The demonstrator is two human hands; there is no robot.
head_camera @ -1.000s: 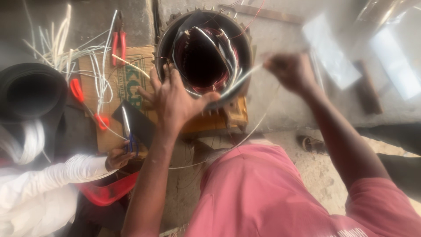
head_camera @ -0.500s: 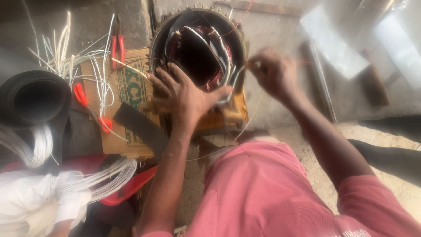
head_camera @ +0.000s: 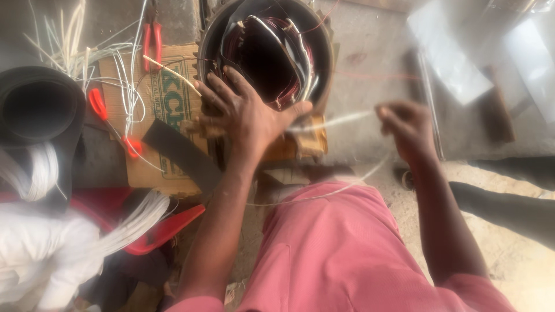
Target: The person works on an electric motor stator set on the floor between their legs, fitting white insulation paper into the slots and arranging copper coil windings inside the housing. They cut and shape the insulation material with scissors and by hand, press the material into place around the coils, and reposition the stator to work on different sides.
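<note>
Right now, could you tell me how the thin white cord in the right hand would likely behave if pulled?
The thin white cord is probably floppy: it sags in a loop over the pink cloth. Likely light, since the right hand pinches it with fingertips. It may snag at the round metal motor housing.

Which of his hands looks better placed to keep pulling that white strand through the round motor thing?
Right, probably. The right hand pinches the white strand beside the motor stator, with open room to draw. The left hand lies spread on the stator's rim, bracing it.

Red-handled pliers (head_camera: 151, 36) and red scissors (head_camera: 110, 118) lie on flattened cardboard (head_camera: 167, 98), beside a black cylinder (head_camera: 37, 110).
</note>
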